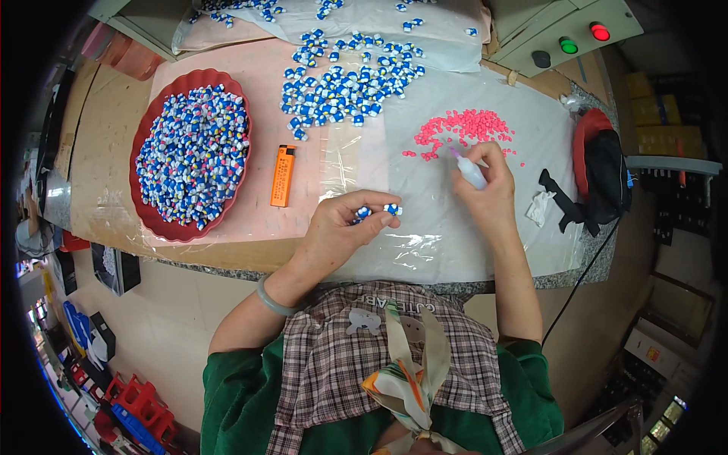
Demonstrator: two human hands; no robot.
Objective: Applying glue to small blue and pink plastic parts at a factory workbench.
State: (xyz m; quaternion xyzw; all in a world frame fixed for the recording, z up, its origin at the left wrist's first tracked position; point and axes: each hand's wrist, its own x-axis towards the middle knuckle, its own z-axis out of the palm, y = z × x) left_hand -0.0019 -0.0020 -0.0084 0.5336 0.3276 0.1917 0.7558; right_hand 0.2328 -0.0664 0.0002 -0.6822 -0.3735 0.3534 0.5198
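Note:
My left hand (339, 229) is closed, pinching a small blue-and-white figure (392, 209) between thumb and forefinger. Another blue-and-white piece (363, 213) sits in the curl of its fingers. In my right hand (489, 189) is a small white squeeze bottle (472, 174) with a purplish tip, gripped like a pen. That tip points at the near edge of a spread of small pink pieces (470, 125) on the white sheet. Beyond my hands, many similar blue-and-white figures (341, 87) are scattered over the table covering.
A red scalloped tray (139, 189) heaped with blue, white and pink pieces stands at left. Next to it lies an orange lighter (283, 177). A black bag (607, 174), a black strap (565, 201) and a crumpled tissue (539, 208) are at right. A control box (546, 57) with lit buttons stands behind.

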